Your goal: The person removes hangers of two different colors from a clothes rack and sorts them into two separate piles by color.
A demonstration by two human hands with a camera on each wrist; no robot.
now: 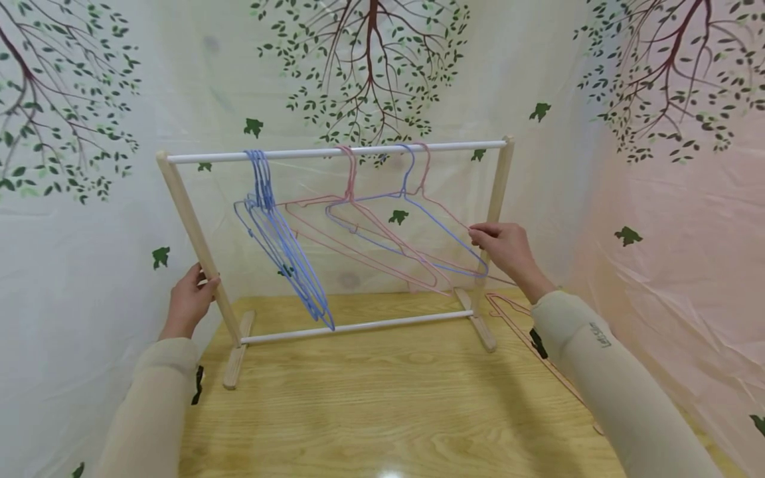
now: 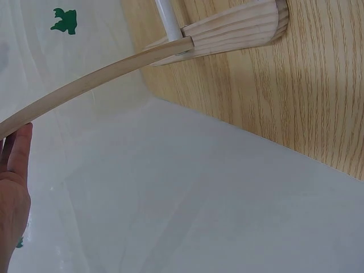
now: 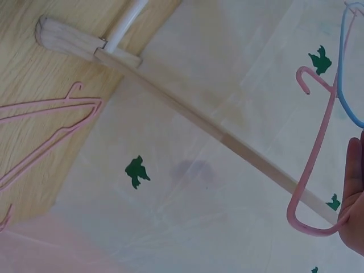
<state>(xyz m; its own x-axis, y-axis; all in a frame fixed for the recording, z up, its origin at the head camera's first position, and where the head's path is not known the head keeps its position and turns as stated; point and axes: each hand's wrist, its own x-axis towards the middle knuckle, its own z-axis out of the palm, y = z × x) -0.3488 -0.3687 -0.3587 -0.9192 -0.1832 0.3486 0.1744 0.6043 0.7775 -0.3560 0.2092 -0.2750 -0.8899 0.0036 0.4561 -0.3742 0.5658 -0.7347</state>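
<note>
Your left hand (image 1: 190,300) wraps around the left leg of the small wooden rack (image 1: 192,234). Your right hand (image 1: 502,247) pinches the end of a pink wire hanger (image 1: 382,236) hanging on the white top rod (image 1: 335,152), its long side pointing down-right toward that hand.

Both arms extend forward from the lower edge of the head view, each covered by a beige sleeve to the wrist. The left hand (image 1: 190,300) is raised at the left side, wrist bent slightly upward, fingers curled with the thumb pointing toward the right. The right hand (image 1: 503,247) is held higher and further forward at the right side, palm facing down, fingers bent and brought together at the tips toward the left. The two hands are well apart.
</note>
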